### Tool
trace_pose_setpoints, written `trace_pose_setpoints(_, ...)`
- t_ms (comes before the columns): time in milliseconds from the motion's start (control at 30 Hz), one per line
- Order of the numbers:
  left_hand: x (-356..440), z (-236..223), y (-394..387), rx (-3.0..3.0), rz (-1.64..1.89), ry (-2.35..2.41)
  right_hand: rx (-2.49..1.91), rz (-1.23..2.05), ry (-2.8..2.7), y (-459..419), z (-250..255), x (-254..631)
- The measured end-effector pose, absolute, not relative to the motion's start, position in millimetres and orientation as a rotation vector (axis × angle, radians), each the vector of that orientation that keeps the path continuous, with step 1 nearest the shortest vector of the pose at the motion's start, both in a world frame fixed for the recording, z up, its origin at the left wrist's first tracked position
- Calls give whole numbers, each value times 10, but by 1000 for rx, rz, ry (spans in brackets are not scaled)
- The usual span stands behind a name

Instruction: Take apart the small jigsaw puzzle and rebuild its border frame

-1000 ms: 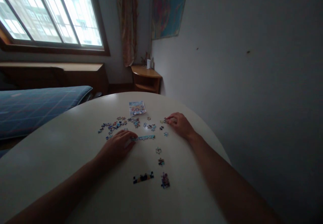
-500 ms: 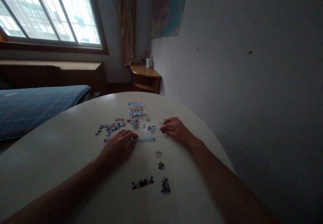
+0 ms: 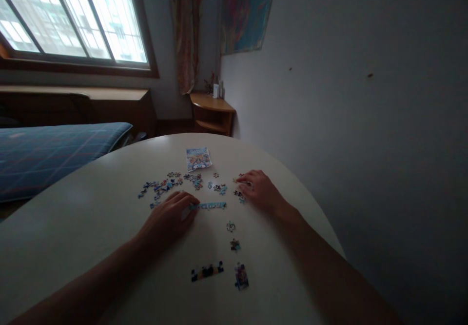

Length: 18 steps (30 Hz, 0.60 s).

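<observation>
A straight strip of joined light-blue puzzle pieces lies on the white table. My left hand has its curled fingers closed on the strip's left end, hiding that end. Over to the right, my right hand is low above the table, index finger and thumb apart. Its index fingertip is at a small yellowish puzzle piece; whether they touch I cannot tell. Below the thumb lie dark and blue pieces. Closer to me are a single piece, another piece, a dark joined strip and a joined block.
Loose puzzle pieces are scattered beyond my left hand, with a few more past the blue strip. A printed picture sheet lies farther back on the round table. A wall runs along the right; a bed stands left.
My right index finger has lifted away from the thumb and reached forward to the yellowish piece, uncovering the dark and blue pieces. The left hand stays at the strip; the view has shifted slightly.
</observation>
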<state>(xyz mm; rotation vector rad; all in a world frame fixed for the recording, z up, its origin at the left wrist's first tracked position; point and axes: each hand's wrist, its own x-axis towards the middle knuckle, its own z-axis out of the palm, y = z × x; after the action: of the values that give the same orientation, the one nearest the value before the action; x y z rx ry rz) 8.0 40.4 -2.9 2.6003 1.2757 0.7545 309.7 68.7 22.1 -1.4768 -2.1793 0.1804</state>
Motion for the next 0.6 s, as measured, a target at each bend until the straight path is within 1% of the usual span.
trace_pose_setpoints(167,57,-45,398,2613,745,1231,-1555,114,-2070,802,95,3215)
trace_pose_setpoints(300,62,-38,393,2614,735,1215,-1506,195,-2110,856,10,3218)
trace_pose_setpoints(433,68,-14,381,2612,733,1221,-1405,253,-2107,847,31,3181)
trace_pose_setpoints(600,57,-24,374,2619,748,1195,-1464,289,-2037,840,41,3175)
